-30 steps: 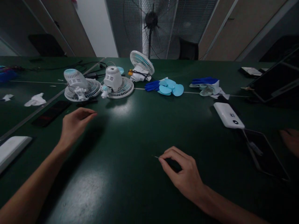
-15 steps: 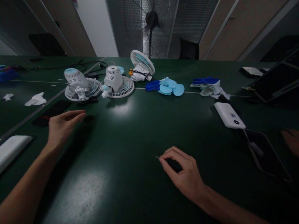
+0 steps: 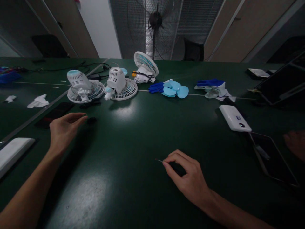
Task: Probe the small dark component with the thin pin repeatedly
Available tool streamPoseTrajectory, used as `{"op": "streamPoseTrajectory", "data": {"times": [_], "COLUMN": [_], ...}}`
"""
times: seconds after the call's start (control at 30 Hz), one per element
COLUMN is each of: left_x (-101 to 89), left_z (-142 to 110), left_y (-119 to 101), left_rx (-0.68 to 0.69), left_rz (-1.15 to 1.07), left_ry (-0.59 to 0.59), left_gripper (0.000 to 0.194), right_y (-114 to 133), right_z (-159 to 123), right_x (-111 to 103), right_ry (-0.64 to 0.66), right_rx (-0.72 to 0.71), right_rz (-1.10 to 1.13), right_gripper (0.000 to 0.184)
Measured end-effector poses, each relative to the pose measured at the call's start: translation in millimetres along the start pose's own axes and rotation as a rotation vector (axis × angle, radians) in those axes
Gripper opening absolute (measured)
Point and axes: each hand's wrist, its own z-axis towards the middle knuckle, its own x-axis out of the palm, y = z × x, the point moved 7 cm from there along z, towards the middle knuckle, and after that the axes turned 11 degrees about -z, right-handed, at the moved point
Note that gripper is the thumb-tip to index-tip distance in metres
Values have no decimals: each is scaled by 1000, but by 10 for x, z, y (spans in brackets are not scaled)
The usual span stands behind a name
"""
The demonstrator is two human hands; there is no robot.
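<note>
My right hand (image 3: 188, 178) rests on the dark green table (image 3: 133, 152), thumb and forefinger pinched on a thin pin-like piece (image 3: 159, 160) that sticks out to the left. My left hand (image 3: 64, 130) hovers low over the table at the left with fingers loosely stretched out and nothing in them. A small dark piece (image 3: 91, 120) lies just beyond its fingertips. Three small white desk fans, taken partly apart, lie further back: one at the left (image 3: 82, 87), one in the middle (image 3: 119, 84) and one behind (image 3: 145, 66).
Light blue fan blades and a blue glove (image 3: 170, 89) lie past mid-table, more gloves (image 3: 211, 87) to their right. A white power bank (image 3: 234, 117) and a tablet (image 3: 271, 157) sit at right, where another person's hand (image 3: 295, 143) shows. A black phone (image 3: 53, 114) and white slab (image 3: 11, 152) lie left.
My left hand has drawn back to the left and toward me, uncovering the small dark piece on the table. My right hand has kept its pinch and place.
</note>
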Motion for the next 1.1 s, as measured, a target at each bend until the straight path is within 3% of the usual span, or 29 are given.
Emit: {"op": "streamPoseTrajectory", "data": {"times": [0.37,0.6,1.1], "left_x": [228,206,190], "left_z": [-84,-59,-28], "left_y": [32,64,249], "left_rx": [-39,-3,-156], "left_rz": [89,96,-11], "left_ry": [18,-12,24], "left_gripper": [52,49,54], "right_y": [9,11,-6], "right_z": [-2,2,-10], "right_x": [6,-5,9], "right_ry": [5,3,17], "right_rx": [-11,-18,-6], "right_rz": [6,-12,-6], "right_gripper": [12,13,13]}}
